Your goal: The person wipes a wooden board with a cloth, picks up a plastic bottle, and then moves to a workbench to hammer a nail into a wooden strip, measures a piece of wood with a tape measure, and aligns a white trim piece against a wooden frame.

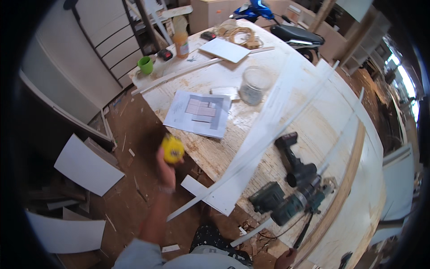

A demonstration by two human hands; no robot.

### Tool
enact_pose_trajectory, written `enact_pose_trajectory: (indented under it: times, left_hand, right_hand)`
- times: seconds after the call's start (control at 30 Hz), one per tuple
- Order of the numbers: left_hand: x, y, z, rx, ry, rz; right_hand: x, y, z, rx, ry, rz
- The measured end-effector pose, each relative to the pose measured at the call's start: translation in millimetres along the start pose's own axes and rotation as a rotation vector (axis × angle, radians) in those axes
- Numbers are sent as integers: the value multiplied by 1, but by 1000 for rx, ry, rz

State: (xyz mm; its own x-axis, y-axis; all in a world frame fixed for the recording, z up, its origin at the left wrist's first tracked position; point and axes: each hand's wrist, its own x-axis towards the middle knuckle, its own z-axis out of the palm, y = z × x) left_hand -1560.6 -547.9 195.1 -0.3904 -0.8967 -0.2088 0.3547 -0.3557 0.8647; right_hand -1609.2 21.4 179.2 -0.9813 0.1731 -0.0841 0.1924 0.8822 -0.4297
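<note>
Your left hand (166,171) is closed around a yellow tape measure (173,149), which is slightly blurred. You hold it off the near left edge of the counter (212,151), above the brown floor and just below the printed drawing sheet (199,113) as seen from your head. Your right hand (285,258) shows only in part at the lower edge, near a long wooden strip (350,172); you cannot tell from this view whether it grips anything.

Beyond the sheet, a clear round tub (255,84) stands on the counter beside a small pale box (225,93). Farther off you have a green cup (145,66), a bottle (181,44) of orange liquid, a flat white panel (225,49) and a coil of yellowish cord (242,36).

To your right lie 2 power tools: a dark drill (297,165) and, nearer you, a green tool (286,209) with a black handle. Left of them, a wide white board (224,196) reaches past the counter's near edge, with a narrow white strip (190,205) crossing it at a slant. On the floor to your left, 2 white boards (87,167) lie among scraps. A blue motorbike (295,34) stands behind the counter.
</note>
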Motion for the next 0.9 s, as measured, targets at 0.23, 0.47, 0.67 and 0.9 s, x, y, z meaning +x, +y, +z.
enact_pose_trajectory:
  times: [0.23, 0.47, 0.67, 0.9]
  left_hand:
    - [-324, -75, 99, -391, -562, -868]
    - [-541, -136, 155, 165, -856, -1027]
    - [-584, -168, 181, 1181, -1452, -240]
    - [-577, -193, 239, 953, -1426, -661]
  right_hand:
    - [-8, -23, -40, 982, -575, -306]
    - [-23, 89, -142, 1561, -809, -75]
    - [-16, 187, -170, 1783, -451, 249]
    - [26, 227, -187, 1106, -595, -29]
